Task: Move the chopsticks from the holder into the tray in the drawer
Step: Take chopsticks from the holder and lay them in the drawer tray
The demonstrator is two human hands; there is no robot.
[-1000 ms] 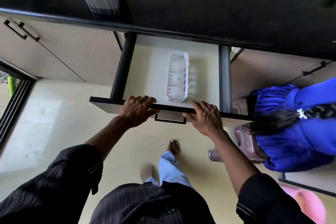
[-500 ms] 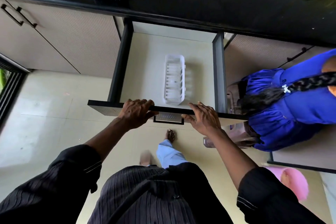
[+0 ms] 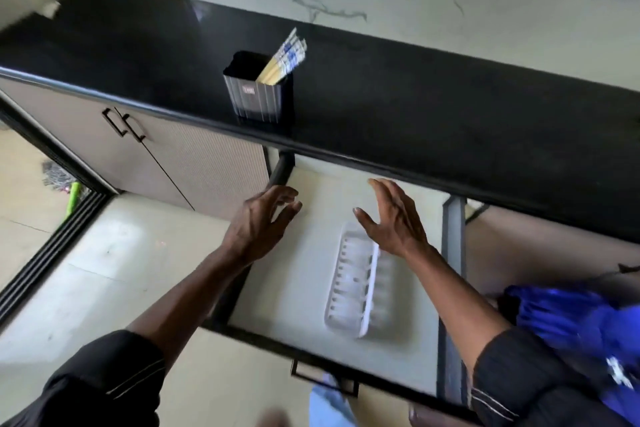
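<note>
**Drawer open, hands off the front, chopsticks not yet touched**

Chopsticks (image 3: 284, 57): bundled in the dark ribbed holder (image 3: 258, 92), upper ends with blue-and-white pattern leaning toward the right corner. Holder stands on the black countertop (image 3: 450, 107), near its front edge, above the left end of the drawer opening. Nothing has been lifted out.

Tray (image 3: 353, 284): white, slotted, lying on the pale floor of the drawer (image 3: 298, 274); appears empty, though motion blur softens its detail.

Change since half a second ago: both hands were gripping the drawer's front edge; now neither touches it. The drawer stands pulled well out with the tray fully exposed. The view has also tipped upward, bringing holder and chopsticks into frame. Judgement: the opening step looks done and the reach for the chopsticks is beginning.

Left hand (image 3: 258, 225): raised over the drawer's left rail, fingers loosely curled and spread, holding nothing, pointing up toward the countertop. It sits below and slightly left of the holder, well apart from it.

Right hand (image 3: 391, 218): over the drawer interior, just above the tray's far end, palm facing left, fingers extended and splayed, empty.

Other: a figure in blue clothing (image 3: 581, 322) at lower right beside the drawer.
</note>
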